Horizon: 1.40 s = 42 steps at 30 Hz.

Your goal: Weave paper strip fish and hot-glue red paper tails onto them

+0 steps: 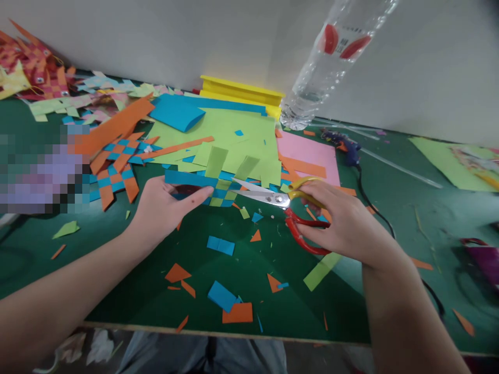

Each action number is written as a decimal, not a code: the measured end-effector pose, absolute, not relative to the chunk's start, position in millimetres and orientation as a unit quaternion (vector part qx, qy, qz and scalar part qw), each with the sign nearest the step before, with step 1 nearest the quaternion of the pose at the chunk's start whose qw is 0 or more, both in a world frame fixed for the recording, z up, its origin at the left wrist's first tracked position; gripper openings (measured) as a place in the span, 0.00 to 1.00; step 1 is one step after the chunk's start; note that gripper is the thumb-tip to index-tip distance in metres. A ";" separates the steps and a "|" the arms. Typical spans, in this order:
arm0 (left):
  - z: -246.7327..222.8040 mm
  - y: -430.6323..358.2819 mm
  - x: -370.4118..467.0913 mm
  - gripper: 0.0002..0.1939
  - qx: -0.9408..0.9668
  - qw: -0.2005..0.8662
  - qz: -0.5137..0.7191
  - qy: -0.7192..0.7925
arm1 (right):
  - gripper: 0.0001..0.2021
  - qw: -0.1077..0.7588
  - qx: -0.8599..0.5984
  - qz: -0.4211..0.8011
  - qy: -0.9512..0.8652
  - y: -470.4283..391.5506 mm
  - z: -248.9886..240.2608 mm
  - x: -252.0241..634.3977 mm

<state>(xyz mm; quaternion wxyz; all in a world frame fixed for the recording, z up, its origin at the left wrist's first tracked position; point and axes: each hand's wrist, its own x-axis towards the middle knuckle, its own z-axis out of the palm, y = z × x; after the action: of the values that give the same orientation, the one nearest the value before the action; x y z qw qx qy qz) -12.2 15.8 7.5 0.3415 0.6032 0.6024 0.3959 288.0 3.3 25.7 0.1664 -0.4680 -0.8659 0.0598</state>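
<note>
One broad dark-green tabletop (148,296) spreads before us, with a large light-green rectangular paper sheet (249,124) and a smaller pink paper sheet (310,149) toward its back, a tall clear plastic bottle (317,78) standing behind them. Past our right hand (346,218) lies a dark-blue glue gun (351,151). That hand's fingers curl round the red-and-yellow handles of metal-bladed scissors (279,198), blades parted. Our left hand (163,208) has thumb and fingers pinched on a blue-and-green woven paper piece (220,194), which is at the blade tips, just before the green sheet. Our thumb hides part of its weave; small orange and blue paper scraps (238,314) litter the table between our forearms
</note>
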 end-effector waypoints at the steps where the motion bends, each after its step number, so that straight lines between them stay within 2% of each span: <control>1: 7.6 15.4 -12.3 0.14 0.606 0.337 0.393 0.603 | 0.15 0.164 -0.467 0.060 -0.867 3.5 25.7 287.9; 9: 5.6 14.9 -14.3 0.10 0.623 0.327 0.393 0.593 | 0.13 0.173 -0.452 0.044 -0.874 2.6 26.1 286.9; 24: 5.4 14.9 -12.7 0.11 0.617 0.352 0.413 0.570 | 0.12 0.184 -0.450 0.064 -0.871 2.3 27.7 285.0; 33: 2.9 16.0 -12.0 0.09 0.617 0.333 0.435 0.565 | 0.12 0.195 -0.446 0.040 -0.872 2.3 29.6 286.2; 42: 2.2 15.9 -14.2 0.11 0.619 0.324 0.438 0.566 | 0.11 0.199 -0.431 0.029 -0.880 3.2 29.0 288.4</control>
<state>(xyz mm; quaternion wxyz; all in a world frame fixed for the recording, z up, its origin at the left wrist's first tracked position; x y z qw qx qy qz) -14.2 15.9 2.2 0.3243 0.6190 0.5658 0.4377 288.4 3.2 29.0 0.1991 -0.4306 -0.8798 0.0293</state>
